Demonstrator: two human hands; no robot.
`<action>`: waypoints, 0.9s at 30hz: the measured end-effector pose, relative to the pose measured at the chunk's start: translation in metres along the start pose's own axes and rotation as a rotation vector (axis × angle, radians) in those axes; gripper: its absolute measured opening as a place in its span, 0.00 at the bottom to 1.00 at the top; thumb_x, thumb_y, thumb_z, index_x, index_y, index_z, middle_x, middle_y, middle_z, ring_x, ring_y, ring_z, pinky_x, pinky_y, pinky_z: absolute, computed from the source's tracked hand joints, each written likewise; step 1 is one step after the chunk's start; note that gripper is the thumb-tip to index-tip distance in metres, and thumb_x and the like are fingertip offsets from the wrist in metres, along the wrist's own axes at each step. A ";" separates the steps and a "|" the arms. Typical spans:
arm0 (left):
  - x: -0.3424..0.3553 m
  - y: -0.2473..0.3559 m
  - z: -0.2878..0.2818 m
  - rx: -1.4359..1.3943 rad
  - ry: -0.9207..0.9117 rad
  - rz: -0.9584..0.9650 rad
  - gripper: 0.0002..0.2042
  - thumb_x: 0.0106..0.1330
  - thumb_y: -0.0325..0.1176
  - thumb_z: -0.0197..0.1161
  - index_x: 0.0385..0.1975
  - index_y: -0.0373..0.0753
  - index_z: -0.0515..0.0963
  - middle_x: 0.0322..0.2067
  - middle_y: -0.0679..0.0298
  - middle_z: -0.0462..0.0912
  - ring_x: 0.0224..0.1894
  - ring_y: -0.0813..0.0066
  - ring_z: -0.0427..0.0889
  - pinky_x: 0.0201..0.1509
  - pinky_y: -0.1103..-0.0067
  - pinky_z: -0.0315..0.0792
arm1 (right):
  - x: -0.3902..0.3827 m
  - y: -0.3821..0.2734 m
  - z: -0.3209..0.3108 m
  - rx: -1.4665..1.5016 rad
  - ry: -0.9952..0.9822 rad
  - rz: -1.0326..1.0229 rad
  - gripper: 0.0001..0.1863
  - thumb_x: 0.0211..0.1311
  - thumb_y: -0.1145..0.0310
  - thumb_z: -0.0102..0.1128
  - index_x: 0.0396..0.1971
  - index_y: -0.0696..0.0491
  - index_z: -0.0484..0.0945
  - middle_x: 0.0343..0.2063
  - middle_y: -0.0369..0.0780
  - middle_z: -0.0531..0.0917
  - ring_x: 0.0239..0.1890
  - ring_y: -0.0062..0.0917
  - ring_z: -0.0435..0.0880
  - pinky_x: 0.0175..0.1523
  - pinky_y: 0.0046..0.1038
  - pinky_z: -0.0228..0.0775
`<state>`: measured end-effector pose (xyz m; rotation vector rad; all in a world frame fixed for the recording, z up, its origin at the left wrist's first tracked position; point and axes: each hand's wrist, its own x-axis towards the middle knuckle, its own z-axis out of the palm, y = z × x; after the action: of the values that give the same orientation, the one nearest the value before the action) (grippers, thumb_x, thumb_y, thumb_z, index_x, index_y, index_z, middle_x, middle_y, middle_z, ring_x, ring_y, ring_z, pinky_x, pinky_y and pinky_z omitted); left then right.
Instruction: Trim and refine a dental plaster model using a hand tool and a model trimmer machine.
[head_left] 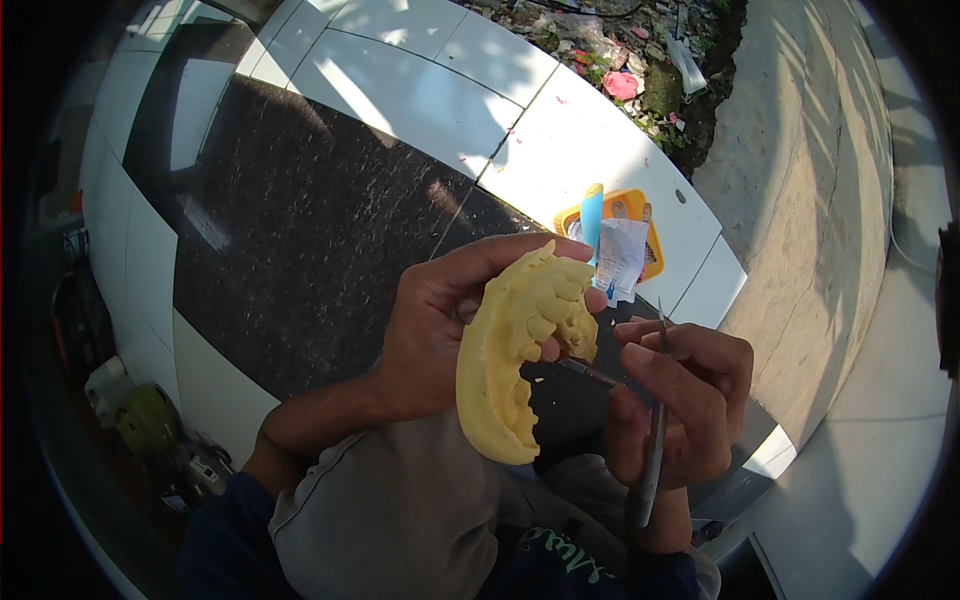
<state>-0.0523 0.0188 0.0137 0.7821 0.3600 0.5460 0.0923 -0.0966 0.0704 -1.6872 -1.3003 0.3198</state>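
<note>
My left hand (430, 310) is wrapped round a yellow plaster dental model (490, 360), raised above my lap. A row of moulded teeth shows along its right side. Some fingertips come out behind the model, and the rest of the grip is hidden. My right hand (690, 390), close on the right, is closed round a slim dental carving tool (655, 460) with a grey handle and a thin point turned upward. A second thin metal shaft (590, 372) runs from these fingers toward the model's lower right edge. Whether its tip touches the plaster I cannot tell.
Beyond my hands, a yellow tray (652, 245) holds a blue-handled tool (591, 220) and crumpled white paper (620, 255). Dark floor tiles (310, 220) bordered by white tiles (420, 85) lie ahead. Litter-strewn soil (640, 75) and a concrete strip (780, 150) are farther right. A green machine (150, 420) stands left.
</note>
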 end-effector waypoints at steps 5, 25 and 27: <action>0.000 0.003 0.007 0.044 0.039 -0.063 0.25 0.55 0.24 0.70 0.54 0.32 0.70 0.48 0.48 0.79 0.52 0.63 0.80 0.57 0.70 0.77 | -0.006 0.008 0.001 -0.016 0.078 0.039 0.15 0.54 0.70 0.69 0.43 0.55 0.82 0.34 0.45 0.80 0.36 0.27 0.83 0.39 0.22 0.77; -0.002 0.003 0.011 -0.083 0.124 -0.220 0.22 0.58 0.29 0.70 0.47 0.33 0.66 0.47 0.46 0.79 0.52 0.60 0.80 0.52 0.72 0.80 | -0.005 0.012 0.006 0.070 0.233 0.176 0.11 0.58 0.68 0.67 0.32 0.61 0.77 0.22 0.43 0.80 0.23 0.23 0.80 0.26 0.19 0.68; -0.003 0.002 0.011 -0.089 0.117 -0.216 0.22 0.58 0.30 0.70 0.47 0.33 0.66 0.47 0.47 0.79 0.53 0.60 0.80 0.53 0.71 0.79 | -0.002 0.009 0.008 0.095 0.231 0.188 0.14 0.55 0.66 0.69 0.34 0.60 0.78 0.24 0.42 0.80 0.23 0.22 0.80 0.26 0.19 0.68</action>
<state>-0.0499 0.0123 0.0224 0.6176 0.5186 0.4026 0.0914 -0.0941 0.0580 -1.7131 -0.9462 0.2828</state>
